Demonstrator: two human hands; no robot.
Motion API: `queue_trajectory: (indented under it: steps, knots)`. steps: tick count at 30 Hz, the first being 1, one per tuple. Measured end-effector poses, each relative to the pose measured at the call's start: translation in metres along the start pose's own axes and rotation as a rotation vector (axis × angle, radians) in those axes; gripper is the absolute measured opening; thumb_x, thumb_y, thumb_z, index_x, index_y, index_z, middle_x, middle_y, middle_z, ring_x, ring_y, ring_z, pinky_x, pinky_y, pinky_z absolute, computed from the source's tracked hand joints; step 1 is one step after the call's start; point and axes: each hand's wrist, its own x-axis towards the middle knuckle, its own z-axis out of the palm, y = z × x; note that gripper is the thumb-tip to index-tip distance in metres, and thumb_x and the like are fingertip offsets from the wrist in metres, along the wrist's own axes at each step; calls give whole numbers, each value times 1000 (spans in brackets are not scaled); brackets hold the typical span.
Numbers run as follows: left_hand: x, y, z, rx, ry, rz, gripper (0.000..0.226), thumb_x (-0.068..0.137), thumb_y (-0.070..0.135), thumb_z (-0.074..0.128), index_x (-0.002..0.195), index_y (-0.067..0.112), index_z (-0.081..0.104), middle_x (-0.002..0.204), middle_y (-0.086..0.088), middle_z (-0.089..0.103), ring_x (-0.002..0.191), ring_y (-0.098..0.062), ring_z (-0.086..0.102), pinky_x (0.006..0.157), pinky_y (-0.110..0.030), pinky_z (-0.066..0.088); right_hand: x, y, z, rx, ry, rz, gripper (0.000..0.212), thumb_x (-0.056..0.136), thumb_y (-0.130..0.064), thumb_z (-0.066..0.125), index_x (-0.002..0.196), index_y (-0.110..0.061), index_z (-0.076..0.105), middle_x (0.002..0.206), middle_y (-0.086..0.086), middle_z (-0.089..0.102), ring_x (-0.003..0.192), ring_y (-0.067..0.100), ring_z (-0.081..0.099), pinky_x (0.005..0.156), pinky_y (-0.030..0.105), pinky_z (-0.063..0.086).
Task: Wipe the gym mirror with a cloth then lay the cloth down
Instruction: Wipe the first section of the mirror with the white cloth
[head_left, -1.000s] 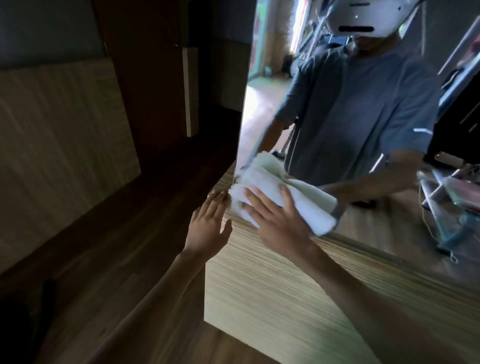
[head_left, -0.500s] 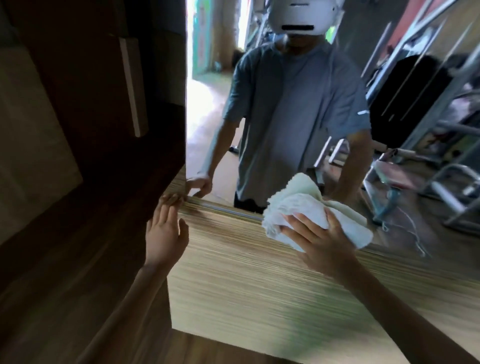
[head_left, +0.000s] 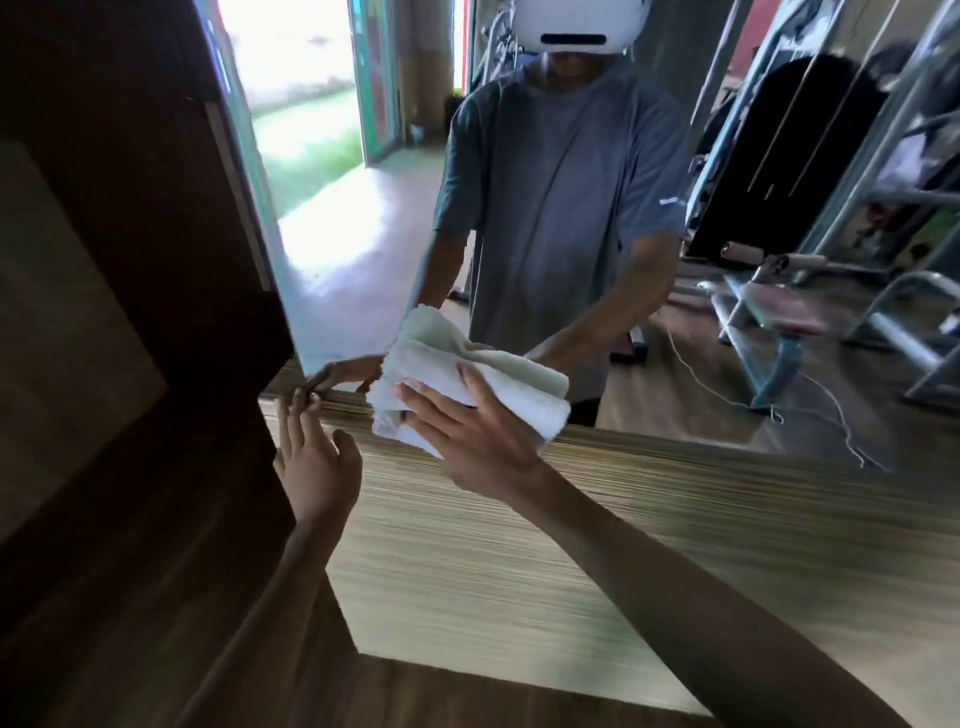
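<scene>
Glass of the mirror fills the view from twelve to three o'clock, its left edge slanting down to a lower corner just left of centre; it reflects a person in a grey T-shirt, a bright doorway at eleven o'clock and gym machine frames at two o'clock. Below the mirror a light, striped wooden panel runs from the centre out to four o'clock; a dark wooden wall takes the side from seven to ten o'clock. Two bare forearms reach in, one from six o'clock and one from five o'clock. The cloth, white and folded into thick layers, sits at the centre, pressed against the glass right at the mirror's bottom edge, its lower part overlapping the top of the panel. The right hand lies flat on the cloth, fingers straight and spread, palm pushing it onto the glass; one fingertip is tucked into a fold on the cloth's left side. The left hand, at about eight o'clock from the cloth and apart from it, holds nothing; its fingers are straight and close together, their tips touching the mirror's lower left corner, the thumb standing out to the side.
</scene>
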Motion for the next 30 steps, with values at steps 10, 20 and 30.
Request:
queue_trajectory:
  steps: [10,20,30]
  knots:
    - [-94,116,73,33,-49,-20,66,100,23,53,154,-2,26,166,-15,16,155,-28,8,121,-52,15,-195,118,30,104,144,19,43,94,-22,43,133,-20,61,154,2,43,143,18,39,120,55,11]
    - [-167,207,123,99,-172,-30,80,98,36,56,156,-4,17,168,-15,5,155,-29,0,118,-53,23,-334,196,26,21,38,82,56,79,-26,57,135,-22,59,156,5,39,145,21,32,113,60,16]
    - [-166,188,104,386,-187,138,78,88,21,68,154,2,30,164,-15,25,152,-32,21,116,-64,20,-255,154,21,31,59,-1,53,96,-16,25,141,-18,53,161,8,31,149,25,26,118,61,11]
